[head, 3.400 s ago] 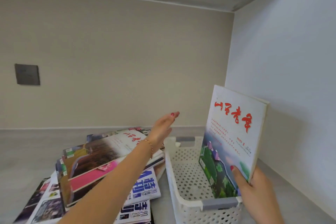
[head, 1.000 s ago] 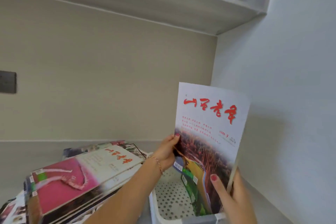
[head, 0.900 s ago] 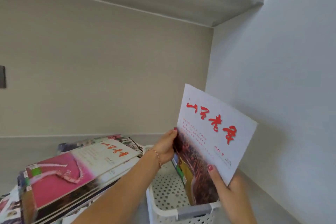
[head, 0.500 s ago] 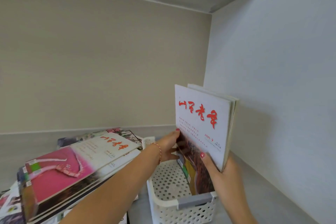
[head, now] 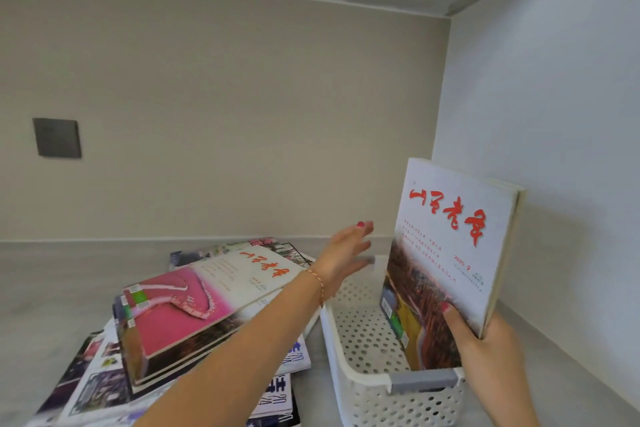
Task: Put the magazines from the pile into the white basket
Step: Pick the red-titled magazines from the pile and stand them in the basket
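- The counter [head: 52, 288] carries both the pile and the basket. No risk shows in it, though the basket could slide on it if it is pushed sideways.
- The pile [head: 194, 308] lies left of the basket, loosely fanned, with a pink magazine [head: 180, 305] on top and others splayed beneath it. The left forearm passes right over it, so a careless drag could probably sweep the top copies off or spread the heap further.
- The basket [head: 367, 388] is white and perforated, and it sits near the right wall. It looks light, so the tall load leaning in it could tip it.
- The upright magazines [head: 446, 253] stand on edge in the right part of the basket, tilted toward the wall, with at least two copies showing at their top corner. Most of their height rises above the rim, so they would likely flop leftward or fan apart if let go now.
- The right hand [head: 485, 354] grips the near lower edge of those copies, thumb on the front cover and fingers hidden behind. If that pinch slackens, they may slump.
- The left hand [head: 346, 253] is spread, fingers straight, holding nothing, above the basket's far left corner. Motion blur hides whether it touches anything, and a swing could knock the standing covers.
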